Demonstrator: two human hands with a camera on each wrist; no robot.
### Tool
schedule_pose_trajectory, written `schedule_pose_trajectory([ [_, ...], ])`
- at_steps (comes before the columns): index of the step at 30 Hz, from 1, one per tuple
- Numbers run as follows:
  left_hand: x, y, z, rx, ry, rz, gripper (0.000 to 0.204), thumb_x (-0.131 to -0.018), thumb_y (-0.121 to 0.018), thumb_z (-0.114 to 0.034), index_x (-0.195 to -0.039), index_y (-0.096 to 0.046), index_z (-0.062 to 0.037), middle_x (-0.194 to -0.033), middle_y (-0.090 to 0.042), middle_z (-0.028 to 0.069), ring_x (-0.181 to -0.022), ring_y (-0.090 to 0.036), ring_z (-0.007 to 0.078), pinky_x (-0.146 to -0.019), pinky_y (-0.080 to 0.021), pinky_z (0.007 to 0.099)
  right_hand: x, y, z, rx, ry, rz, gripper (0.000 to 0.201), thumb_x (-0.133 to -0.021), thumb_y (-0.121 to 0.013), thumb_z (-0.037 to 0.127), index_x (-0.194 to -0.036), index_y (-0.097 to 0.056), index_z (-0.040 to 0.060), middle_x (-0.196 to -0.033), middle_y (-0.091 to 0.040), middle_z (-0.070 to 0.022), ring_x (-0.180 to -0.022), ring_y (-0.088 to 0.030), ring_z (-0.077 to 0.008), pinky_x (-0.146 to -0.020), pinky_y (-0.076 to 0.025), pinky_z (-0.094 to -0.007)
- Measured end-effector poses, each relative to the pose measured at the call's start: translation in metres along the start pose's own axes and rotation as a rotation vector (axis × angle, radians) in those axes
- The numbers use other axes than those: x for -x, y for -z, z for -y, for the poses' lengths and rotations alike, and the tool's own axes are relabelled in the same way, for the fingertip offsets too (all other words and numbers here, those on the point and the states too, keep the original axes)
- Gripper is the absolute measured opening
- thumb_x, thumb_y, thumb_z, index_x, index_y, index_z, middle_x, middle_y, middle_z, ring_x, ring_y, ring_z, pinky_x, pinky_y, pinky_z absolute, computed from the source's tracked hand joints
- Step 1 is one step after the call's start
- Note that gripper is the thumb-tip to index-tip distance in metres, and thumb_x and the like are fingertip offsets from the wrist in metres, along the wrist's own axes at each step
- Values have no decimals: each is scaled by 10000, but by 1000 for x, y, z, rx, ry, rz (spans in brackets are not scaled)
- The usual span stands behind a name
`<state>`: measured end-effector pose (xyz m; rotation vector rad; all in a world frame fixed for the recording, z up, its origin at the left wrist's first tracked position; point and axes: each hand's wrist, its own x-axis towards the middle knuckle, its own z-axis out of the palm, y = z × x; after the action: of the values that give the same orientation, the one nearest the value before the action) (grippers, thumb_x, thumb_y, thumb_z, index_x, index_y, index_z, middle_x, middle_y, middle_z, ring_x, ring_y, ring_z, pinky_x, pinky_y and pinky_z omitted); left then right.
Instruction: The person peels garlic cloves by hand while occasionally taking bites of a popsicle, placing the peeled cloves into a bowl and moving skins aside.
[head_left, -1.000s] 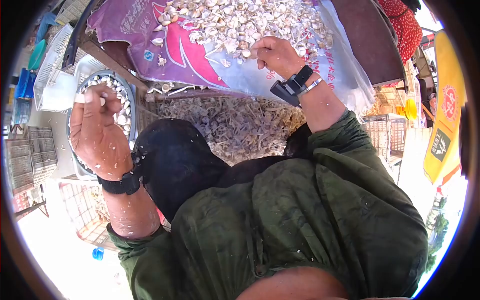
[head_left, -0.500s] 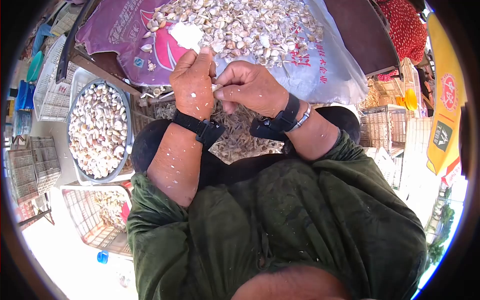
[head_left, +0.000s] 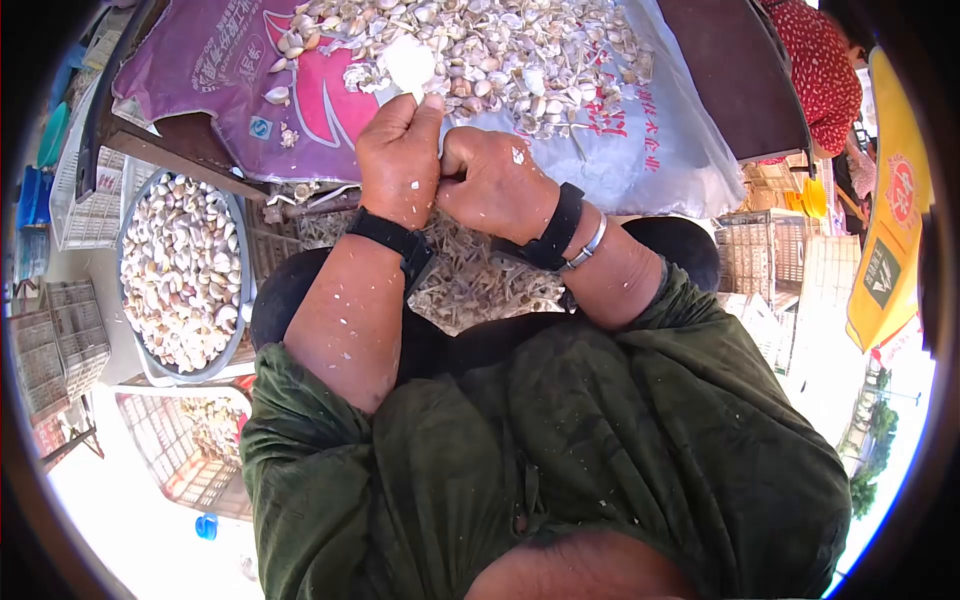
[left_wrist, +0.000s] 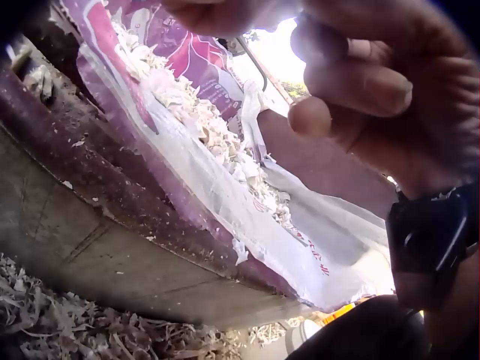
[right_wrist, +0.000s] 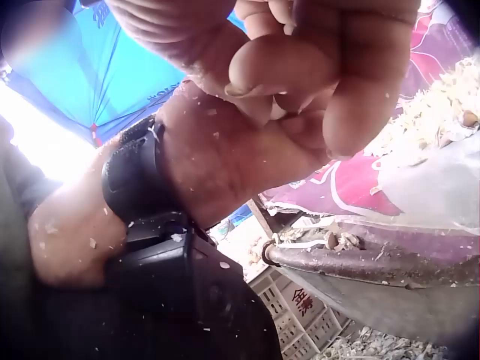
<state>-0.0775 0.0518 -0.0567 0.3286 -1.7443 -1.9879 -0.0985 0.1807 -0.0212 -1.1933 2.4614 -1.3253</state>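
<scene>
In the head view, my left hand (head_left: pixel 400 165) and right hand (head_left: pixel 502 185) meet at the near edge of the plastic sheet (head_left: pixel 320 95). Fingers of both are curled around a small pale garlic clove (right_wrist: pixel 278 112), mostly hidden between them in the right wrist view. A bright white thing (head_left: pixel 410 65) stands beyond my left thumb and forefinger; its shape is washed out. Behind my hands lies a heap of garlic cloves (head_left: pixel 490 65) with loose skins. In the left wrist view, fingers (left_wrist: pixel 367 86) are bent close together.
A round basin (head_left: pixel 243 300) full of cloves stands at the left, above a crate (head_left: pixel 160 440) holding garlic bits. Dry skins (head_left: pixel 480 285) lie below the table edge. More crates (head_left: pixel 755 255) stand at the right, near a person in red (head_left: pixel 815 75).
My left hand has come from over the basin to the front of the sheet. My right hand has drawn back from the heap to meet it, and both are now closer together.
</scene>
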Motion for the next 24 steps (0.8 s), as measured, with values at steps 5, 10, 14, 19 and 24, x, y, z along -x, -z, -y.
schedule_pose_trajectory([
  [5, -1, -2, -23, 218, 235, -28, 275, -906, -630, -161, -679, -526, -43, -589, -445, -13, -524, -384, 81, -476, -329, 265, 2, -3, -5, -192, 8, -87, 137, -719, -708, 11, -728, -572, 21, -663, -616, -74, -583, -606, -146, -521, -460, -294],
  [10, 6, 4, -32, 537, 455, 111, 212, -913, -610, -239, -840, -580, -42, -596, -478, 5, -503, -416, 112, -472, -324, 261, 9, 18, 13, -689, -304, 216, 121, -818, -693, 7, -783, -580, 32, -670, -618, -50, -531, -577, -84, -493, -443, -217],
  [14, 4, 15, -32, 755, 535, 194, 228, -940, -584, -271, -927, -561, -44, -617, -445, 8, -535, -384, 99, -466, -318, 246, 1, 34, 22, -565, -341, 508, 132, -827, -714, 111, -787, -634, 14, -724, -644, -65, -567, -623, -135, -526, -480, -278],
  [19, -4, 27, -21, 848, 488, 239, 204, -944, -569, -237, -959, -551, -34, -638, -477, 22, -542, -406, 113, -471, -327, 262, -23, 47, -43, 309, 143, 135, 135, -831, -672, 184, -864, -665, 53, -815, -660, -135, -744, -634, -311, -661, -507, -397],
  [24, -11, 28, -17, 917, 560, 225, 187, -954, -555, -233, -963, -556, -47, -739, -529, 49, -636, -466, 130, -492, -370, 267, -64, 51, -113, 711, 297, 128, 151, -817, -612, 75, -960, -658, 78, -898, -645, -126, -820, -637, -335, -696, -521, -427],
])
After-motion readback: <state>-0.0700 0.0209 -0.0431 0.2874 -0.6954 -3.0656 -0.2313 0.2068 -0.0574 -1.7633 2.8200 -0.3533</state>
